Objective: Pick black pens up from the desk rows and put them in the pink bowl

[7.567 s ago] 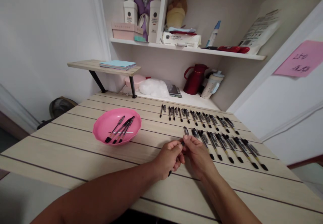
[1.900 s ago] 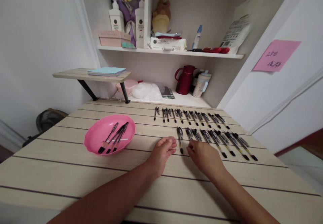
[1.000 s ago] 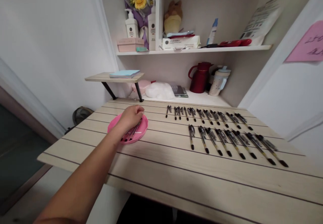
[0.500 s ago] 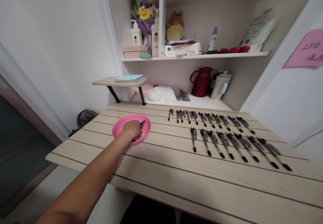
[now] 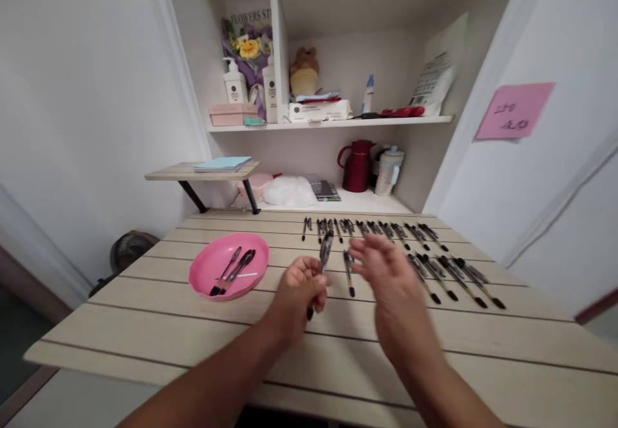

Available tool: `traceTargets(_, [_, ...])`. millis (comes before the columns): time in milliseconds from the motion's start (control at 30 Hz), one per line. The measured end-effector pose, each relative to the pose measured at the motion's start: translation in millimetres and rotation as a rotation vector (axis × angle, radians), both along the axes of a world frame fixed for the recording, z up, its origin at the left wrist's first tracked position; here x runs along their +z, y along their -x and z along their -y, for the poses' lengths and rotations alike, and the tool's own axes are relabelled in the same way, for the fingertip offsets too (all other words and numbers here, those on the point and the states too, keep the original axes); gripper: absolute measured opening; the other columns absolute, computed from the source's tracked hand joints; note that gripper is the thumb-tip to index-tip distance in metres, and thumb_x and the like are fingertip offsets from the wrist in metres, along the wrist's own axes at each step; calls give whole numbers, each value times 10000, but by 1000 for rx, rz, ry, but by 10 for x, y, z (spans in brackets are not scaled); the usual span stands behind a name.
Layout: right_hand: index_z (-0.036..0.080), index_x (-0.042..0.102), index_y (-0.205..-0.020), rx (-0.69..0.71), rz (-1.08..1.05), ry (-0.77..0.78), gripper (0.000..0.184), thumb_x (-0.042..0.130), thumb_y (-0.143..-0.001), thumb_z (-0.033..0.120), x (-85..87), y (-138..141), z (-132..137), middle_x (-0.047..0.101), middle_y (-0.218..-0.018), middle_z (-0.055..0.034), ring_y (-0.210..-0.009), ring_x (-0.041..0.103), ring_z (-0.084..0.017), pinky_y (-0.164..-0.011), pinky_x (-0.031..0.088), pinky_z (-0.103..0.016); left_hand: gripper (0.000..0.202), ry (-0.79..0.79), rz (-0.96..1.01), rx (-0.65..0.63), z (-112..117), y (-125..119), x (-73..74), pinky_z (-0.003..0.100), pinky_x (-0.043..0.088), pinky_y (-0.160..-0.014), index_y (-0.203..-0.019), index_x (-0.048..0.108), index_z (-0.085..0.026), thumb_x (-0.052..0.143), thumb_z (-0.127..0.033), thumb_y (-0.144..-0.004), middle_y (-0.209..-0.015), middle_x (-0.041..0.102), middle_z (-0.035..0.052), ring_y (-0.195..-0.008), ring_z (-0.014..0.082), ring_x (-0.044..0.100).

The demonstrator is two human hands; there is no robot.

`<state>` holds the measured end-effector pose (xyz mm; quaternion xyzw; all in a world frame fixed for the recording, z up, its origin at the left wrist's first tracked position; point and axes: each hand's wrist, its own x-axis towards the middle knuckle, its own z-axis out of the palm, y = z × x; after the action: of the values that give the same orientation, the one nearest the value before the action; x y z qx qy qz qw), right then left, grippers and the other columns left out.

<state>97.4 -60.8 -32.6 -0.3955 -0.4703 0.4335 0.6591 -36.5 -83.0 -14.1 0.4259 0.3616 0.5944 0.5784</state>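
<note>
My left hand (image 5: 300,293) is closed round a dark pen (image 5: 326,251), held tilted upright above the table with its clip end up. To its right my right hand (image 5: 383,273) hovers with its fingers apart, slightly blurred and holding nothing. A pink round tray (image 5: 197,280) on the left holds several black pens (image 5: 236,270) and a thin white stick (image 5: 248,275). Between my hands one pen (image 5: 349,273) lies on the table. More pens with caps beside them lie in a front row (image 5: 454,277) and a back row (image 5: 376,228); my right hand hides part of the front row.
The wooden table (image 5: 232,334) has dark grooves. A small raised stand (image 5: 168,172) with blue paper (image 5: 223,163) is at the back left. Behind are a white plastic bag (image 5: 290,191), a red jug (image 5: 357,167), a light bottle (image 5: 389,170) and a loaded shelf (image 5: 338,123).
My left hand has come out of the pink tray with a pen and moved right. My right hand has entered the view. The camera has turned to the right.
</note>
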Motion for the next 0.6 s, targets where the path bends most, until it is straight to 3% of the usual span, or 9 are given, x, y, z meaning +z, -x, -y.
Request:
traceTargets(100, [182,533,-945,147,-66,156,363,581,-731,471,286,203,-18,642,-803,-41,-689,620,-157,-542,479,-245,210,68,-9,-16,78,-288,-173,156,184,-365,-831,524,-165,620,-286,-688,-545,478,-62,-355,11,281])
traceTargets(167, [185,506,-783,232,-109,210,326,514,-758,510,284,308,-31,598,-594,3,-546,594,-143,-454,436,-222,211,119,-17,15,57,-364,-230,168,149,-360,-853,549,-167,616,-296,-700,-496,433,-76,-340,11,246])
traceTargets(267, [196,451,-662,244,-140,168,332,517,-761,506,135,364,-144,505,-431,52,-482,561,-119,-505,448,-217,257,185,14,9,-36,-355,-246,175,105,-359,-880,538,-182,640,-323,-692,-475,392,-91,-328,9,207])
traceTargets(400, [205,453,-687,304,-321,160,332,553,-737,518,-6,263,-368,508,-436,62,-484,562,-121,-557,474,-242,249,343,102,-243,-120,-228,-263,165,56,-368,-784,495,-172,644,-351,-697,-530,429,-77,-332,-9,175])
traceTargets(500, [211,472,-727,288,-495,149,305,607,-712,485,-20,86,-522,527,-481,64,-520,576,-124,-615,486,-264,255,433,158,-469,-104,-127,-323,159,42,-374,-918,521,-184,622,-320,-727,-557,434,-70,-343,-9,172])
traceTargets(600, [219,485,-743,314,-630,167,267,642,-697,431,-26,-123,-645,573,-572,48,-571,585,-122,-621,490,-265,335,442,178,-540,-80,-64,-388,159,51,-375,-1063,511,-213,600,-292,-750,-557,423,-67,-350,0,201])
